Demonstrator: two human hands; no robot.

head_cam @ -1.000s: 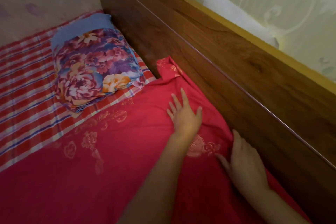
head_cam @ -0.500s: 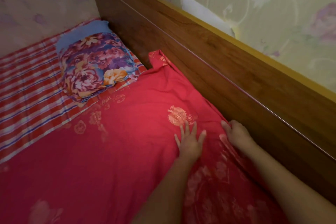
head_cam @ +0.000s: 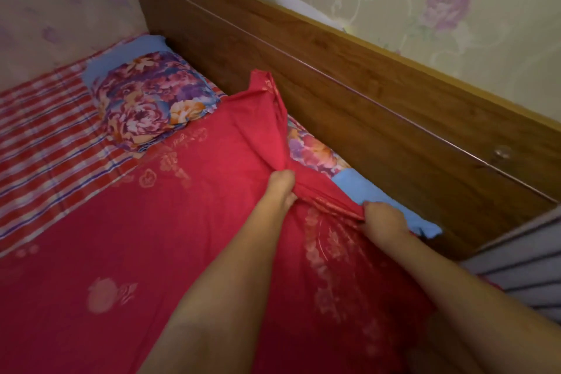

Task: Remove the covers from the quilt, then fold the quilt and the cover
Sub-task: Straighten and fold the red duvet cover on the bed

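Our single head-worn wide-angle camera looks forward and down, close over our forearms [head_cam: 243, 267], across the cover [head_cam: 151, 237] toward the board [head_cam: 379, 130] and wall [head_cam: 394, 9] beyond, the board slanting across frame.

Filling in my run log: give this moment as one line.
phase: cover removal | left hand: grips red cover | right hand: grips red cover | beneath: floral-and-blue fabric by wooden board

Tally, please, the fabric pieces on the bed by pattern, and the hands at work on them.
Red cover: 1
Floral with blue edge: 2, the pillow and the floral piece by the headboard
Red striped sheet: 1
Hands gripping the red cover: 2, left hand and right hand
Total: 6
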